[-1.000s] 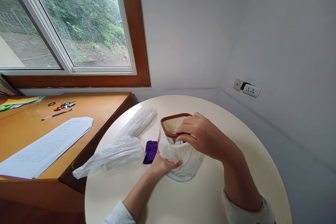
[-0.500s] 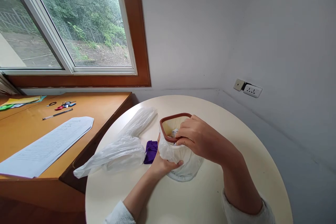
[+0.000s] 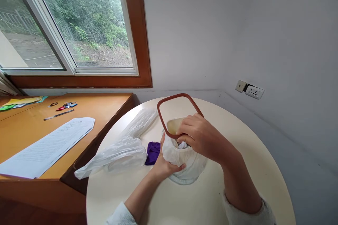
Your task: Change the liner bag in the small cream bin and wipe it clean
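Note:
A small trash bin [image 3: 188, 173] lined with a white plastic bag stands on the round table, with crumpled scraps [image 3: 182, 145] inside. My left hand [image 3: 165, 167] wraps round the bin's left side, thumb across its front over the bag. Gripped between the fingers and thumb of my right hand [image 3: 196, 132] is a brown square rim ring [image 3: 179, 95], tilted up and apart from the bin at its far side. Left of the bin lie a folded purple cloth-like piece [image 3: 152, 154] and a loose translucent plastic bag [image 3: 124, 149].
The round cream table [image 3: 253, 182] stands beside a wooden desk [image 3: 105, 103]. Papers [image 3: 52, 147], a pen [image 3: 58, 114] and keys [image 3: 67, 105] lie on the desk. Behind are a window [image 3: 87, 24] and a wall socket [image 3: 254, 91].
My right hand has lifted the brown rim ring off the bin's top and tipped its far side upward. The left hand still holds the bin.

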